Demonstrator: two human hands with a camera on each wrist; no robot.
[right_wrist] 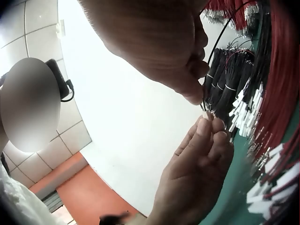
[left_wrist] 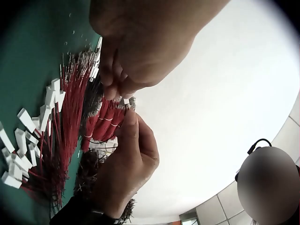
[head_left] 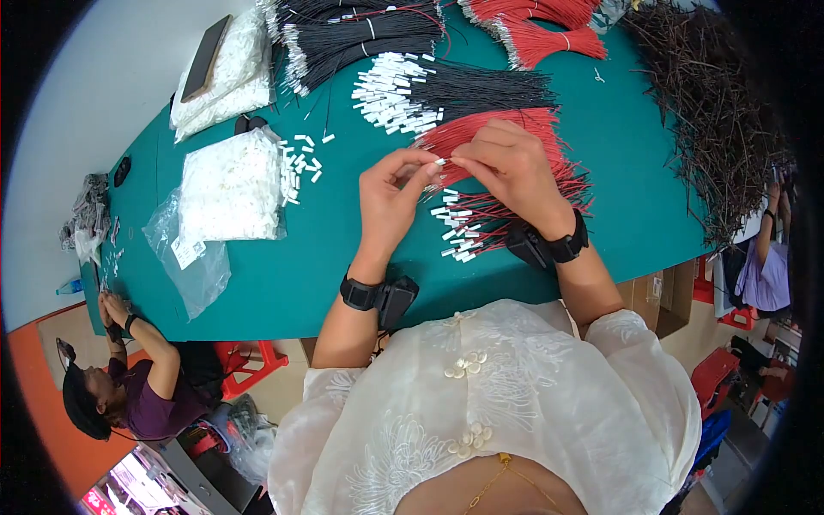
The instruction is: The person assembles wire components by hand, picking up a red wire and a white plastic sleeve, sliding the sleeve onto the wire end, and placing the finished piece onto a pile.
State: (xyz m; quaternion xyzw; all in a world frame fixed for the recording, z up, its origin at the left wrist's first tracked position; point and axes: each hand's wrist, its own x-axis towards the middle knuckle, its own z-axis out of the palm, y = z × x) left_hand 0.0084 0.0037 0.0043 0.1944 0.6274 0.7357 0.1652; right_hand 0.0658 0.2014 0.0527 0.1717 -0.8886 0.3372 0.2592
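Between thumb and fingertips, my left hand (head_left: 388,202) pinches a small white connector housing (right_wrist: 206,114). My right hand (head_left: 519,167) faces it, thumb and forefinger pinching a thin dark wire (right_wrist: 219,36) close to the housing. In the right wrist view the wire's end meets the housing, and its other part loops up behind the right hand. Both hands are above a spread of red wires (head_left: 459,133). Below them lie red wires with white housings (head_left: 463,225) on their ends.
Black wires with white housings (head_left: 395,93) lie beyond the hands, with tied black bundles (head_left: 360,51) and red bundles (head_left: 554,43) behind. A bag of white housings (head_left: 230,189) and loose ones (head_left: 300,163) sit left. Dark wires (head_left: 712,112) heap at right. Another person (head_left: 150,378) works at left.
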